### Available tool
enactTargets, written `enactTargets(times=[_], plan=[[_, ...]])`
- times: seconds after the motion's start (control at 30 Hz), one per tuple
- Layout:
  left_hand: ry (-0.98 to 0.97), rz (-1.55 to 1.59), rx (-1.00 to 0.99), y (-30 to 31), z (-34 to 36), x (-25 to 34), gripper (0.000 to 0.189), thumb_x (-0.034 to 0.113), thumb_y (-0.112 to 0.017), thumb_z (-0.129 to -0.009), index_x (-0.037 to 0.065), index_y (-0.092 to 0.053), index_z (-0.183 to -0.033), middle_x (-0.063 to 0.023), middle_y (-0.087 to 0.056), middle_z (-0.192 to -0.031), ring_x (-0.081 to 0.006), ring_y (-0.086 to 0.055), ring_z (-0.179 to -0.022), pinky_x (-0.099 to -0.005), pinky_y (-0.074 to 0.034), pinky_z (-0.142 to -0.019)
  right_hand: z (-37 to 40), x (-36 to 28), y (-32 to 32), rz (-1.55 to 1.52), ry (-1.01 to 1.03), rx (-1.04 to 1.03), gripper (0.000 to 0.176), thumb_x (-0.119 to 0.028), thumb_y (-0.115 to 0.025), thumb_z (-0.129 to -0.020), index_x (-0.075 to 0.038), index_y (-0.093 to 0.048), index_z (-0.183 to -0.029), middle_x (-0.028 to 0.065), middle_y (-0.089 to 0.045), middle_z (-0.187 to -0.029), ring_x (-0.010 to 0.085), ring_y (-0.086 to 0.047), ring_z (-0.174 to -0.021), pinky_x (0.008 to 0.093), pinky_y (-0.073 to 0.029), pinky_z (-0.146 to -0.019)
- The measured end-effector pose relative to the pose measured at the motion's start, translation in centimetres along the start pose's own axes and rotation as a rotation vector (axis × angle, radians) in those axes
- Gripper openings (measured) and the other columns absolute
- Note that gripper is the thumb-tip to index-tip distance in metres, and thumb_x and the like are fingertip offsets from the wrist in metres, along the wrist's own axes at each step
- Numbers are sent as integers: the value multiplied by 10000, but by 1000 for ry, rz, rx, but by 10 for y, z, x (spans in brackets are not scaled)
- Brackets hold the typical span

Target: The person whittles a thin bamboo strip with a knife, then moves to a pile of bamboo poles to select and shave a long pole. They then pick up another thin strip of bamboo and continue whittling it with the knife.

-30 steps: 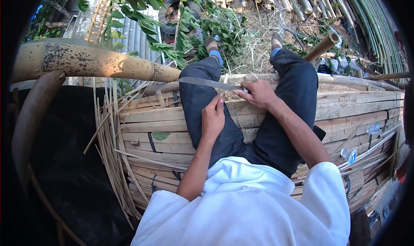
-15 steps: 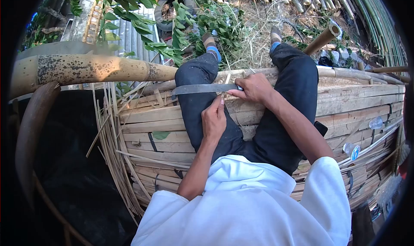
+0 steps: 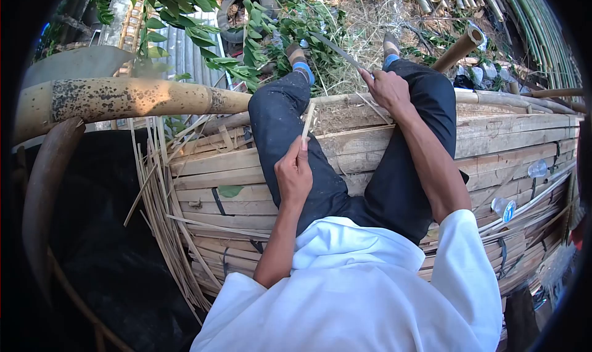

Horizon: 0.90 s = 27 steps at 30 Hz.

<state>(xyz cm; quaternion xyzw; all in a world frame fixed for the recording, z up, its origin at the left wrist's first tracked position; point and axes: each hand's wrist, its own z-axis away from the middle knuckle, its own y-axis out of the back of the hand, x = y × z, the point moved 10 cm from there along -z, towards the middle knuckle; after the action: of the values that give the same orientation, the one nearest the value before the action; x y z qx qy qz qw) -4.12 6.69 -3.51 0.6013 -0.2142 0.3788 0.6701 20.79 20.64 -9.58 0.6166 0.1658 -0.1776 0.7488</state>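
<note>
Over my left thigh, my left hand (image 3: 294, 172) is closed on a short pale bamboo strip (image 3: 308, 120), which points up and slightly right from the fingers. My right hand (image 3: 388, 91) grips the handle of a long knife (image 3: 338, 51) near my right knee. The knife's blade slants up and to the left, over the greenery and dry straw between my feet, apart from the strip. Beneath my legs lie stacked bamboo slats (image 3: 351, 143).
A thick spotted bamboo pole (image 3: 135, 98) juts in from the left. Thin strips (image 3: 161, 210) hang beside dark cloth. Plastic cups (image 3: 503, 209) lie on the slats at right. A bamboo pole end (image 3: 459, 48) rises beyond my right knee.
The knife has swung away from the strip, its blade turning from level to pointing up and forward. My right hand has moved right and up; my left hand has shifted slightly left and down.
</note>
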Motion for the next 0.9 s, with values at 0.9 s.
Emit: enactTargets(times=[0.9], plan=[[-84,-69,-74,-11,-18,19,279,248,-463,-987,19,-614,-1040,-103,-533,-615,-198,-538,-546,-349,-421,-540,62,-113,-18,-136,559,-44,638,-677,-479,-836,-86,-674,-696,146,-554,-489,344,-598,-485,437,-469,-471]])
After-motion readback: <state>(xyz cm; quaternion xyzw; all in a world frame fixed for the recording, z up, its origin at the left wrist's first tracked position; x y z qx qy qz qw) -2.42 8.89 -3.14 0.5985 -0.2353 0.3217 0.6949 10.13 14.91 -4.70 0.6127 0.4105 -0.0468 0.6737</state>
